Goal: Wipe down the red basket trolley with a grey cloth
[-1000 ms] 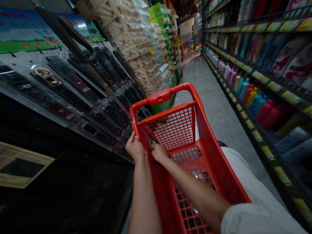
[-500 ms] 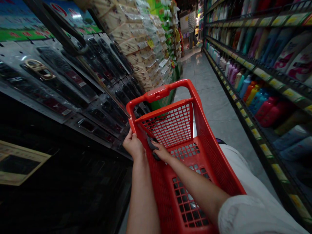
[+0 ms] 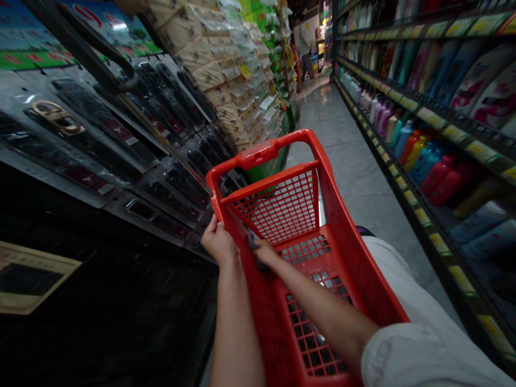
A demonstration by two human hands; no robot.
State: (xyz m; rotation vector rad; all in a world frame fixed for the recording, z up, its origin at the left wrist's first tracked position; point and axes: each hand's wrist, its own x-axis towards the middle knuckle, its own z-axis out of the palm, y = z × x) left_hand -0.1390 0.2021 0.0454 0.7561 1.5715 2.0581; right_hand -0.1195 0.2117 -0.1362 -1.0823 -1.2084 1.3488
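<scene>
Currently | left hand (image 3: 220, 243) gripping red basket (image 3: 357, 269) | right hand (image 3: 266, 255): grey cloth (image 3: 252, 241)

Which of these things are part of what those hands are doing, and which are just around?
Part of the work:
Red basket, held at its side by the left hand
Grey cloth, it seems, held against its inner wall by the right hand

Just around:
Bottles on the shelf
Packaged belts
Stacked packs
Person farther off
</scene>
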